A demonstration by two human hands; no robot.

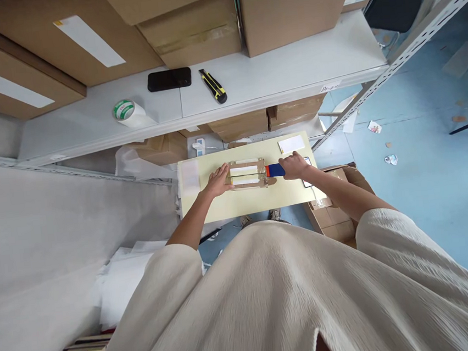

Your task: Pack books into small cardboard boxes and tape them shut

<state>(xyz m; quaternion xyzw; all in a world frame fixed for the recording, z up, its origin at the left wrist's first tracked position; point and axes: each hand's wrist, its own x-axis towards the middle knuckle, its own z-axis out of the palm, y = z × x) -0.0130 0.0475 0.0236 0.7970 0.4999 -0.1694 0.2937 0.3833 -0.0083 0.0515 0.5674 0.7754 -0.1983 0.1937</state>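
Observation:
A small brown cardboard parcel [247, 175] with white strips lies on a pale yellow tabletop [236, 203]. My left hand [218, 180] rests flat on the parcel's left end, fingers spread. My right hand [295, 166] is closed around a red and blue tape dispenser [274, 170] that touches the parcel's right end. A white card [291, 144] lies on the tabletop just beyond my right hand.
On the grey shelf [290, 76] above lie a black phone [169, 79], a yellow and black utility knife [213, 86] and a tape roll [125, 110]. Large cardboard boxes [195, 30] stand behind them. An open carton [337, 215] sits on the blue floor at the right.

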